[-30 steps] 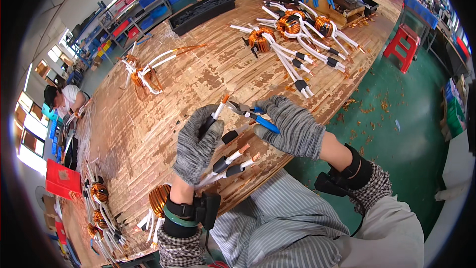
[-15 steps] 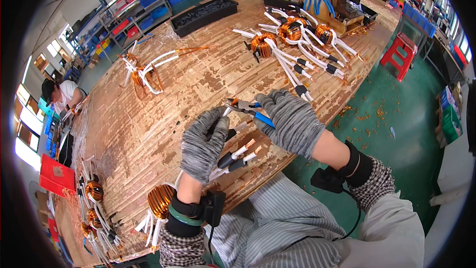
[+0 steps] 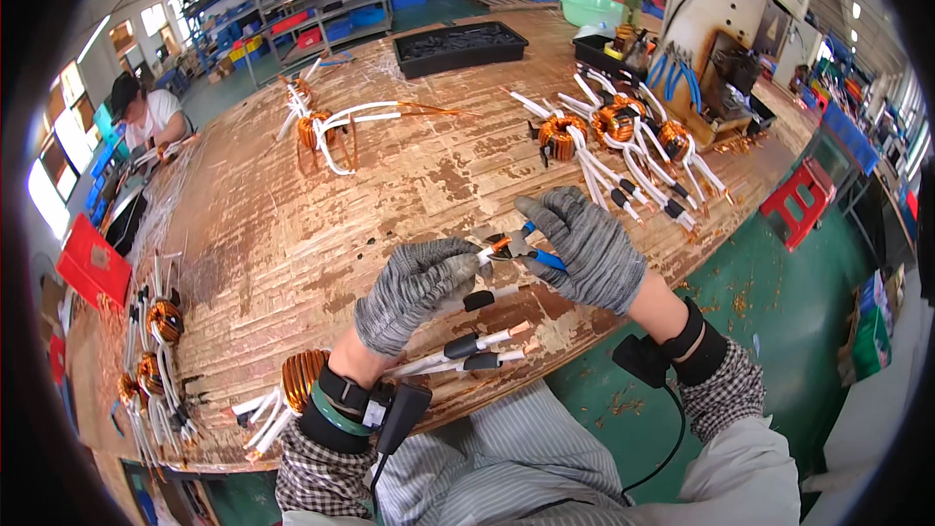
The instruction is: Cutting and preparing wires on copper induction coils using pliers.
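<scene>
- My left hand [image 3: 414,292], in a grey knitted glove, has thumb and fingers pressed together, pinching a white wire [image 3: 484,256] close to its bare end.
- The wire's copper tip [image 3: 501,244] points right, toward my other hand, above the table [image 3: 409,190].
- My right hand [image 3: 592,251], gloved alike, has its fingers curled round the blue handles of the pliers [image 3: 548,260], thumb on the near side.
- The pliers' head meets the copper tip; I cannot tell whether the jaws bite it or only stand about it.
- Just below my hands, a black sleeve [image 3: 479,301] sits on another white lead.
- Nearer me lie two more leads [image 3: 506,333] with bare copper ends and black sleeves, running back under my left wrist.
- Beside that wrist a large copper coil [image 3: 303,378] rests by the table's near edge.
- Ahead and to the right, three wound coils [image 3: 562,138] lie close together, their white leads spreading toward me.
- Farther off, a black tray [image 3: 463,63] holds small dark pieces.
- On my left, a red box [image 3: 94,263] stands near more coils [image 3: 166,320].
</scene>
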`<state>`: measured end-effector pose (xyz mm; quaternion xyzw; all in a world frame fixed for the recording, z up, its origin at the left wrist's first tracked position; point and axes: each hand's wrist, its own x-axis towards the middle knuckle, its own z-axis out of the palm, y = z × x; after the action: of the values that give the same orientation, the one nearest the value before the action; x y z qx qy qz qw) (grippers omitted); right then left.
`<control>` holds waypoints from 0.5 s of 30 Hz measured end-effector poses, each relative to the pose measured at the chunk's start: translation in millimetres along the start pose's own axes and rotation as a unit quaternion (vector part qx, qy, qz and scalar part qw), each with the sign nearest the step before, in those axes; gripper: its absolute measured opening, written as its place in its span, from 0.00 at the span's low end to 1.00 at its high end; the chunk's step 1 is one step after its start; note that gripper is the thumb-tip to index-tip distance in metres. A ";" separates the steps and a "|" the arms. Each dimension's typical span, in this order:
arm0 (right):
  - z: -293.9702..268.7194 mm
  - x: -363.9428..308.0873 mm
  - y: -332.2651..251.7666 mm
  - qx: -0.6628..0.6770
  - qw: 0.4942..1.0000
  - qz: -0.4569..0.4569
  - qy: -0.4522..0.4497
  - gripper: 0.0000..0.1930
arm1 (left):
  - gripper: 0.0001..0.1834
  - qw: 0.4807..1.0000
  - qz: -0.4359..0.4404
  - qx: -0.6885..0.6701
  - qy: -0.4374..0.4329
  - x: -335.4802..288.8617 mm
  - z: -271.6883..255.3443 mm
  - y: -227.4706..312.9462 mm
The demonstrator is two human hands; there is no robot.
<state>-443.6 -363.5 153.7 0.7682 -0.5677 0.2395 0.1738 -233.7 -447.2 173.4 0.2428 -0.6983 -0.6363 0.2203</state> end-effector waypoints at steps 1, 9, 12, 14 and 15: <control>0.5 0.2 1.2 0.002 1.000 -0.006 -0.002 0.27 | 0.15 1.000 0.001 -0.003 0.006 -0.6 -1.8 -0.5; -20.2 -4.6 -8.9 0.378 0.895 0.151 -0.181 0.21 | 0.16 0.999 -0.002 0.014 -0.037 -0.9 -8.7 -3.8; -18.0 -8.4 3.4 0.666 0.605 0.261 -0.349 0.22 | 0.16 0.996 0.006 0.054 -0.067 0.5 -8.6 -3.2; -18.1 -9.5 -5.4 0.578 0.711 0.263 -0.302 0.22 | 0.16 0.996 0.023 0.077 -0.040 2.8 -6.4 -12.7; -17.0 -10.4 -11.1 0.479 0.801 0.259 -0.250 0.22 | 0.16 0.994 0.041 0.100 -0.011 3.1 -5.1 -16.5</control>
<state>-438.4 -342.9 161.9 0.6114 -0.5822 0.3166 -0.4324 -232.0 -454.3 157.5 0.2281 -0.7701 -0.5563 0.2132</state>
